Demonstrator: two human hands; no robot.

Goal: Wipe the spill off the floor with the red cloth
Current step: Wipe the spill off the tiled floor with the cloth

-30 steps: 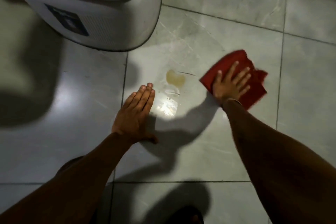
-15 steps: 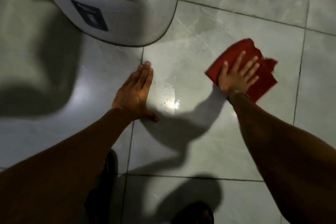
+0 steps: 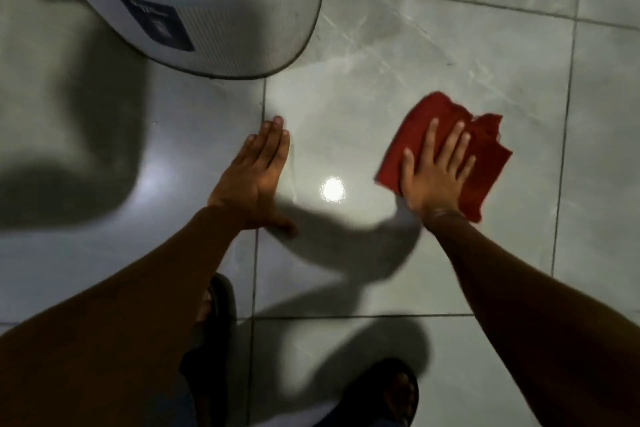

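Observation:
The red cloth (image 3: 485, 152) lies crumpled on the glossy grey floor tile (image 3: 433, 55), right of centre. My right hand (image 3: 434, 177) presses flat on the cloth's left half, fingers spread. My left hand (image 3: 254, 175) rests palm down on the bare floor beside a grout line, fingers together, holding nothing. Between the two hands the tile shows a bright round light reflection (image 3: 332, 189) and a faint wet sheen; I see no yellowish puddle there.
A white appliance with a dark blue top and label (image 3: 214, 10) stands on the floor at the upper left, just beyond my left hand. My feet in dark sandals (image 3: 391, 392) are at the bottom edge. Dark shadows fall across the left tiles.
A yellowish puddle lay between my hands one second ago; it no longer shows. My right hand slid the cloth slightly left and towards me. My left hand stayed planted.

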